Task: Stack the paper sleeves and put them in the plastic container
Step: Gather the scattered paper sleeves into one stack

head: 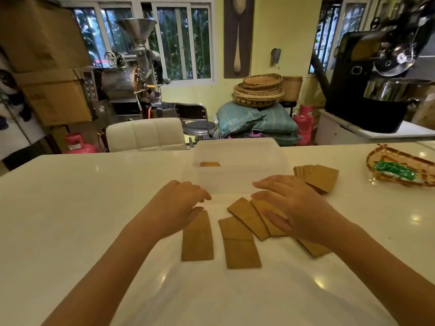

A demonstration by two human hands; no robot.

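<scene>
We work at a white table (70,208), and our two hands are well apart from each other, both open with the fingers spread, palms down. The left hand (179,208) is low over the top end of one paper sleeve (197,238) that lies alone and flat; we cannot tell if the fingertips already touch it. The right hand (292,208) lies flat on a loose fan of sleeves (247,215), which overlap each other, and one more sleeve (313,249) shows from under the wrist. Neither hand is gripping anything.

We think the flat palms are there for sliding: such thin cardboard pieces are hard to pinch from a smooth surface, so it is easier to push them together into one pile first. The sleeves lie just in front of the plastic container (237,177), so the way into it is short. The container is translucent and open, and inside, at its far left, we see at least one brown sleeve (209,164) already. Another fanned pile (317,178) waits to the right of the container, near a woven basket (400,170) with something green in it.

By our judgement the task is at an early stage: most sleeves are still on the table and not yet stacked.
</scene>
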